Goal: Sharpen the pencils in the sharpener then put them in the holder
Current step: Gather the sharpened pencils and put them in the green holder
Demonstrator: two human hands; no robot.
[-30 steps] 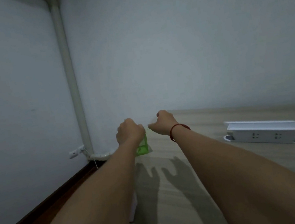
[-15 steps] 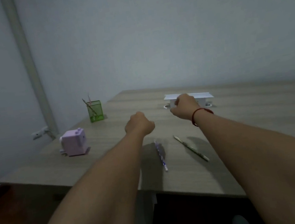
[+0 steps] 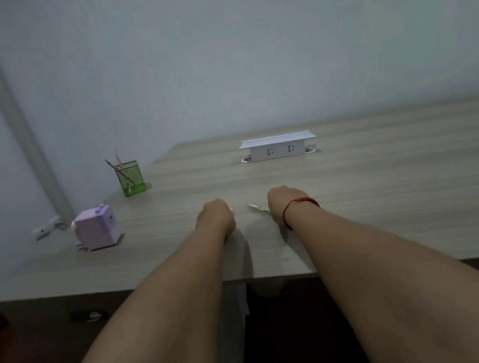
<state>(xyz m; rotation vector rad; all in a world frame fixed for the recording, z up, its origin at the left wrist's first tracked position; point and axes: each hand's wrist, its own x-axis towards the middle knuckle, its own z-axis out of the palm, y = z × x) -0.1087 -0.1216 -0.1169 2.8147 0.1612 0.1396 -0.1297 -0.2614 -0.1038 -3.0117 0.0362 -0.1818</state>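
Note:
A lilac cube-shaped sharpener point(image 3: 97, 229) stands near the table's left edge. Behind it is a clear green holder point(image 3: 130, 179) with two pencils leaning in it. Both my hands are down on the wooden table point(image 3: 387, 191), fingers curled. My left hand point(image 3: 215, 215) covers one pencil; only a pale tip point(image 3: 231, 210) pokes out at its right side. A green-and-white pencil point(image 3: 256, 208) juts out leftward from my right hand point(image 3: 281, 203), whose fingers close around its other end. The rest of both pencils is hidden under the hands.
A white socket box point(image 3: 278, 147) with a raised lid sits at the back middle of the table. A grey pipe point(image 3: 6, 106) runs down the left wall to a wall plug point(image 3: 46, 230). The table's front edge lies just below my wrists.
The view swung from the wall down to the table. Both hands came back from the holder and dropped onto the two pencils that were lying loose on the table.

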